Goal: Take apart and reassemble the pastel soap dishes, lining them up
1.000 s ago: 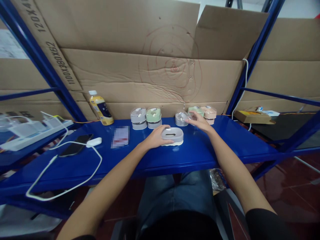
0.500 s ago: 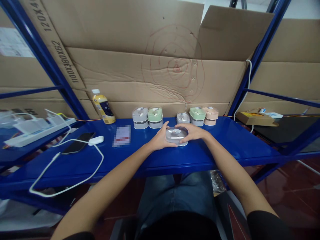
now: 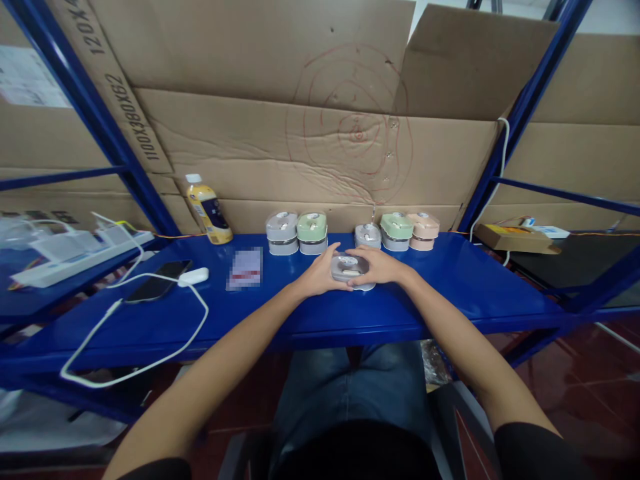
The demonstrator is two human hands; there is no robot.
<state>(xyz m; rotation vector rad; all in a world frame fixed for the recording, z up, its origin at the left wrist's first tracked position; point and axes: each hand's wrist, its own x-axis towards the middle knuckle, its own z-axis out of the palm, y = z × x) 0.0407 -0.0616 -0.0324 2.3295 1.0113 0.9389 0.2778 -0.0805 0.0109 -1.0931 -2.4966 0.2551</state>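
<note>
A grey lidded box (image 3: 344, 268) with a see-through top is low over the blue table, near its front middle. My left hand (image 3: 320, 272) grips its left side, thumb toward me and fingers at the back. My right hand (image 3: 383, 265) curves around the right side and covers part of that end. A pale rim shows beneath the box; whether it touches the table, I cannot tell. Behind my hands stands a smaller grey box (image 3: 367, 235), beside a green-topped box (image 3: 397, 230) and a peach box (image 3: 423, 231).
Back left of my hands are another grey box (image 3: 282, 233) and a green-topped box (image 3: 313, 233). A yellow drink bottle (image 3: 210, 213), blurred card (image 3: 245, 268), phone (image 3: 159, 281) and white cable (image 3: 200, 333) lie farther left. Blue shelf posts (image 3: 530, 113) flank the table (image 3: 465, 293).
My right hand has shifted slightly left and now covers more of the grey box's right end. The left hand keeps its grip. The whole view has moved a little.
</note>
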